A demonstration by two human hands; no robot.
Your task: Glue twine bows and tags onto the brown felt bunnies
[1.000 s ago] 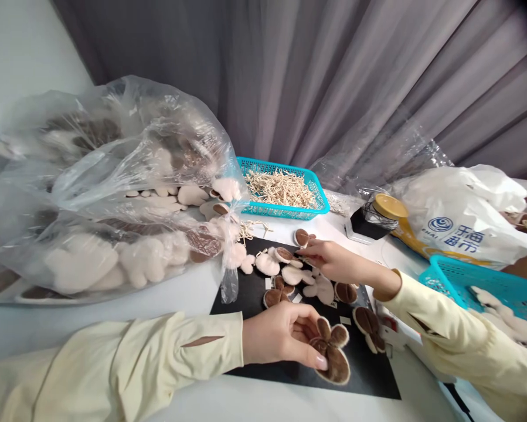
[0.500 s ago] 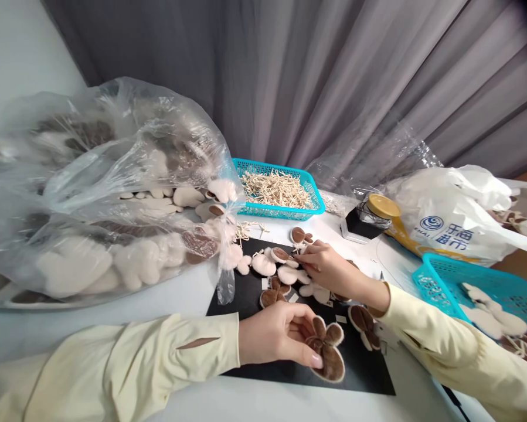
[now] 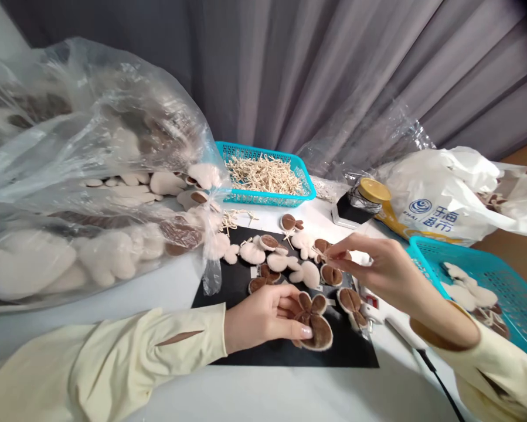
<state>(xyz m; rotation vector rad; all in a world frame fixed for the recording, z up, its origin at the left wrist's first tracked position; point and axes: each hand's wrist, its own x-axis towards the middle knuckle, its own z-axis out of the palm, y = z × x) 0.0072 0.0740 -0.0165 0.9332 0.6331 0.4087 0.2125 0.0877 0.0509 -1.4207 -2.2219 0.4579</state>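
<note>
My left hand [image 3: 272,319] grips a brown plush bunny-shaped piece [image 3: 321,333] with a pale fuzzy edge, thumb on its front, over the black mat [image 3: 263,350]. My right hand [image 3: 369,261] is closed in a pinch at the far right part of the mat, beside a brown piece [image 3: 322,246] with a thin cream strand near the fingertips. What lies between those fingers is too small to make out. White plush pieces [image 3: 309,274] and brown-faced ones [image 3: 350,303] lie around both hands, with small white tags among them.
A big clear bag [image 3: 114,246] of plush pieces fills the left. Behind the mat stands a blue basket [image 3: 309,190] of cream cord bits. At right are a gold-lidded jar [image 3: 374,190], a white shopping bag [image 3: 456,193], another blue basket [image 3: 522,293] and a white corded tool [image 3: 406,333].
My right hand has drawn back to the right from the middle of the pile, uncovering more pieces and the white tool. My left hand still holds the bunny-shaped piece. The view has shifted.
</note>
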